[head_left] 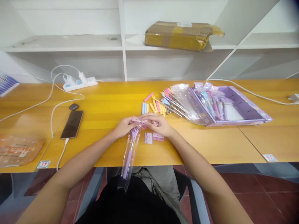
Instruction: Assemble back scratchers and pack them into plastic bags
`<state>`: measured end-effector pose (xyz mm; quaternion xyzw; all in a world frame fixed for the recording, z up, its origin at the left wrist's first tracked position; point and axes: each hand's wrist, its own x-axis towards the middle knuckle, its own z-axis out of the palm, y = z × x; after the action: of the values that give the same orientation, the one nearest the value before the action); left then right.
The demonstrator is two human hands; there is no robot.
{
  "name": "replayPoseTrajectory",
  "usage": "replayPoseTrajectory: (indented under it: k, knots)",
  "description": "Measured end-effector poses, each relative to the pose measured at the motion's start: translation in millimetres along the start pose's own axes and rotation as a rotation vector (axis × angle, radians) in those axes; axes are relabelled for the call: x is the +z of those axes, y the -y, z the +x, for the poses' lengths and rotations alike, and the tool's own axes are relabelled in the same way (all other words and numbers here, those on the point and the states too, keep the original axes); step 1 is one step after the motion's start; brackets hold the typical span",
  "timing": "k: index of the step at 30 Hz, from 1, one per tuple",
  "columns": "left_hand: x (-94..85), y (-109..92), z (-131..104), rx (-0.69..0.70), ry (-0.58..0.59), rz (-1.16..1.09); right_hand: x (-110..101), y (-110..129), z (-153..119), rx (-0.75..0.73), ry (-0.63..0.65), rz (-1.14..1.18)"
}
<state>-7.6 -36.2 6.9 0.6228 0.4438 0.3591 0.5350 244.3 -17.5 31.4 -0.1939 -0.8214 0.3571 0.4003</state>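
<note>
A purple back scratcher point(128, 160) with a hand-shaped head and a metal rod lies inside a clear plastic sleeve point(123, 183). The sleeve hangs over the table's front edge toward my lap. At its top end, my left hand point(125, 127) and my right hand point(158, 123) both pinch a pink printed card point(139, 121) and the sleeve's mouth. Just under my right hand, small printed cards point(148, 138) lie on the table. Beyond my fingers are several short coloured handles point(157, 106) and several metal rods with hand-shaped heads point(171, 101).
At right a purple display box point(245, 119) holds packaged scratchers, with clear sleeves point(195, 115) beside it. A phone point(72, 124) on a cable and a power strip point(80, 83) are at left. A taped cardboard parcel point(173, 35) rests on the shelf above.
</note>
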Motion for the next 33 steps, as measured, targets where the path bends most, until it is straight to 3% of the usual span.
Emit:
replayPoseTrajectory:
  k: [14,30,33]
  knots:
    - [-2.8,7,1,0.069,-0.006,0.068,2,-2,-6,0.081,0.049,-0.126]
    - [0.6,9,0,0.071,-0.041,-0.068,2,3,-4,0.131,0.082,-0.123]
    - [-0.2,9,0,0.056,-0.106,-0.057,-3,2,-4,0.162,0.044,-0.183]
